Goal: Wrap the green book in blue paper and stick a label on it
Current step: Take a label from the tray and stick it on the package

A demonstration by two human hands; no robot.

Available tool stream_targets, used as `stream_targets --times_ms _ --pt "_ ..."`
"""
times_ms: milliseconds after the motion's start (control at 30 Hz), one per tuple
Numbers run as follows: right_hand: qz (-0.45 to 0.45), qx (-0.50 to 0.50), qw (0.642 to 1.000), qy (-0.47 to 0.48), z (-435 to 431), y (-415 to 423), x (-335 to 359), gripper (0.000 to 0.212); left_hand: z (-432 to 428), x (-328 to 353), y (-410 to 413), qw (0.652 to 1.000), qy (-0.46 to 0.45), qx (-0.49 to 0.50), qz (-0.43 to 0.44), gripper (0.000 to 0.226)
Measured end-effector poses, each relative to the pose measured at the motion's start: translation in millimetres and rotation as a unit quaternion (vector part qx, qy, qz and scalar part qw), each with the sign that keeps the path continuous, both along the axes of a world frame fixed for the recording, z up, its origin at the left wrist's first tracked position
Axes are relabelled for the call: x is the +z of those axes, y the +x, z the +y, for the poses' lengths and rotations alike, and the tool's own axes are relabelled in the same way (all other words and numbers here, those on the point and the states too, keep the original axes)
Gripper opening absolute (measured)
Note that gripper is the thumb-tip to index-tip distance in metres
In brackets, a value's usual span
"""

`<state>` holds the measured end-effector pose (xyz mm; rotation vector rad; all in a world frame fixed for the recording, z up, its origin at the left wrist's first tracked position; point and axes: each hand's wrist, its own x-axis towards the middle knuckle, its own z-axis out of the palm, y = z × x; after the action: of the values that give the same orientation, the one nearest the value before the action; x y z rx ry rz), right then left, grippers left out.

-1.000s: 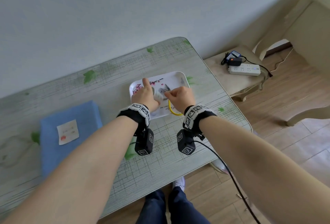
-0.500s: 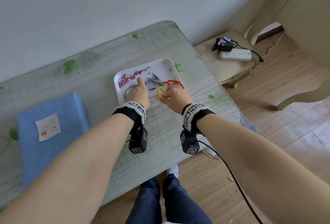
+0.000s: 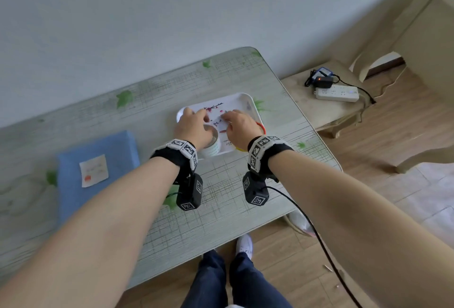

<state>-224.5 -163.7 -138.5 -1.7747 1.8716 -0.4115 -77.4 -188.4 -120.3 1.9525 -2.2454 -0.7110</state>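
Table (image 3: 152, 96) with leaf-print top stands against a pale wall (image 3: 172, 13); the blue-wrapped book (image 3: 118, 150), label (image 3: 93, 170) on top, lies at its left. Left hand (image 3: 194, 127) and right hand (image 3: 242, 128) curl over the white tray (image 3: 243, 97); grip cannot be told.

A pale, plain wall (image 3: 172, 13) runs behind a table (image 3: 221, 209) whose grey crosshatched top bears green leaf prints. To its right a low beige stool (image 3: 326, 113) carries a white power strip (image 3: 336, 94) and a black adapter (image 3: 323, 82) showing a red light. Beige furniture (image 3: 430, 27) stands beyond on light wooden floor planks (image 3: 405, 135), in soft even light
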Motion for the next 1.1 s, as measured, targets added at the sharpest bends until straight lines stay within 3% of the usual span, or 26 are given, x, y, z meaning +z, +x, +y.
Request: stream_targets --times_ms 133,233,433,600,700,900,1100 --pt "-0.114 0.029 0.993 0.024 -3 10 6 0.055 -3 -2 3 0.998 0.018 -0.04 0.033 0.011" --pt "-0.164 0.007 0.986 0.033 -1 12 3 0.043 0 -3 4 0.996 0.047 -0.058 0.038 0.007" --pt "-0.157 -0.023 0.987 0.015 3 7 -5 0.012 4 -8 3 0.995 0.062 -0.067 0.047 0.012" --pt "-0.141 -0.046 0.989 0.026 3 6 -13 0.01 8 -17 7 0.994 0.08 -0.029 0.069 0.009" --pt "-0.128 -0.052 0.99 0.039 9 5 -20 0.011 10 -21 10 0.991 0.103 0.007 0.088 0.022" --pt "-0.131 -0.093 0.986 0.053 16 0 -21 0.013 10 -20 0 0.987 0.121 0.019 0.105 0.007" --pt "-0.13 -0.128 0.982 0.055 23 -11 -20 0.014 12 -18 -14 0.989 0.104 0.047 0.097 0.011"
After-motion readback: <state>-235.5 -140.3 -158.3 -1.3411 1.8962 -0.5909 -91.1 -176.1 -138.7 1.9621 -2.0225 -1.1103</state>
